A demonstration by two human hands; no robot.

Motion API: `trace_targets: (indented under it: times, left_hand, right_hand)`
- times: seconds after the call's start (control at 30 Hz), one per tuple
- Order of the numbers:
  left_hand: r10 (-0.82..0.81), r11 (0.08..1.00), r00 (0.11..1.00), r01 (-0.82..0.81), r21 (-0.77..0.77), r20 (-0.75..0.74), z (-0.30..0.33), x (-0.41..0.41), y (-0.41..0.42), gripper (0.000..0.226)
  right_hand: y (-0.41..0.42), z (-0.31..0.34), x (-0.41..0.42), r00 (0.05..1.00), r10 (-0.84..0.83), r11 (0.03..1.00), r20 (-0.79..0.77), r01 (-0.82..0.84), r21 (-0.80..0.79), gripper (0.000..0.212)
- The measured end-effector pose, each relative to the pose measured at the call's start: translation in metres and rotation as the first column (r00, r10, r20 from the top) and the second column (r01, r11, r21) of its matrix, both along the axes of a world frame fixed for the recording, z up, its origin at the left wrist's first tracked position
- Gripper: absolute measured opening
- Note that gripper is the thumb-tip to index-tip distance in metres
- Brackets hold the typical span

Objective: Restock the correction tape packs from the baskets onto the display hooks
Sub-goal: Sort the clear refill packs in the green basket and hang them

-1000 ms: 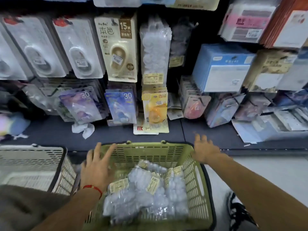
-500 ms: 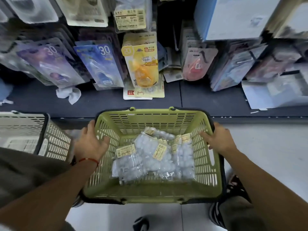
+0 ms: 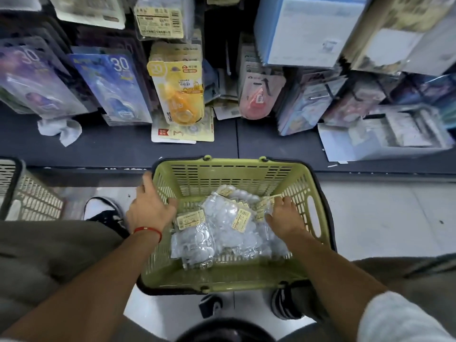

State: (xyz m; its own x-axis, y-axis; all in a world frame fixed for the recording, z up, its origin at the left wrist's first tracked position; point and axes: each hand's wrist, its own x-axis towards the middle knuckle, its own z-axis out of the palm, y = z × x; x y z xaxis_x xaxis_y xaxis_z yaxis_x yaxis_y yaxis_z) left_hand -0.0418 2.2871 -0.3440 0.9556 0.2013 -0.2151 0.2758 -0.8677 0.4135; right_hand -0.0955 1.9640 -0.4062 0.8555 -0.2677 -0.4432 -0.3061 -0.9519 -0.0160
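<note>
A green basket [image 3: 229, 166] stands on the floor in front of the display. It holds several clear correction tape packs [image 3: 222, 233] with yellow labels. My left hand [image 3: 148, 211] grips the basket's left wall, thumb inside and fingers outside along the rim. My right hand [image 3: 283, 215] is inside the basket at its right side, with its spread fingers resting on the packs. Above, a clear pack with the same yellow label [image 3: 160, 18] hangs on the display, partly cut off by the frame's top edge.
A white basket [image 3: 32, 196] stands on the floor at the left. Hanging packs crowd the display: purple and blue ones [image 3: 111, 85], a yellow one [image 3: 177, 90], a pink one [image 3: 259, 95]. Loose cards [image 3: 182, 134] and a crumpled paper [image 3: 61, 129] lie on the dark shelf. My shoes flank the basket.
The green basket has come down from the shelf edge to the floor, nearer to me. My right hand left the basket's right rim and now lies on the packs inside.
</note>
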Motion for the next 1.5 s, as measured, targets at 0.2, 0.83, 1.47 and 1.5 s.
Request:
trace_targets:
  times: [0.2,0.83,1.47,1.5]
  left_hand:
    - [-0.015,1.000,1.000,0.015,0.000,0.007,-0.003,0.000,0.000,0.081]
    - [-0.595,0.702,0.779,0.624,-0.343,0.198,0.067,0.014,-0.090,0.110]
    - [0.082,0.405,0.841,-0.518,-0.753,-0.535,0.019,-0.004,0.010,0.052]
    - [0.101,0.372,0.824,-0.551,-0.747,-0.557,0.018,-0.008,0.007,0.045]
  right_hand:
    - [0.026,-0.043,-0.005,0.907,-0.397,0.918,0.142,0.388,0.089,0.098]
    - [-0.018,0.125,0.018,0.980,-0.179,0.662,0.088,0.054,0.747,0.051]
    - [0.059,-0.020,0.000,0.997,0.071,0.973,-0.024,-0.064,0.222,0.074]
    - [0.062,-0.026,0.000,0.995,0.098,0.985,0.002,-0.097,0.145,0.078]
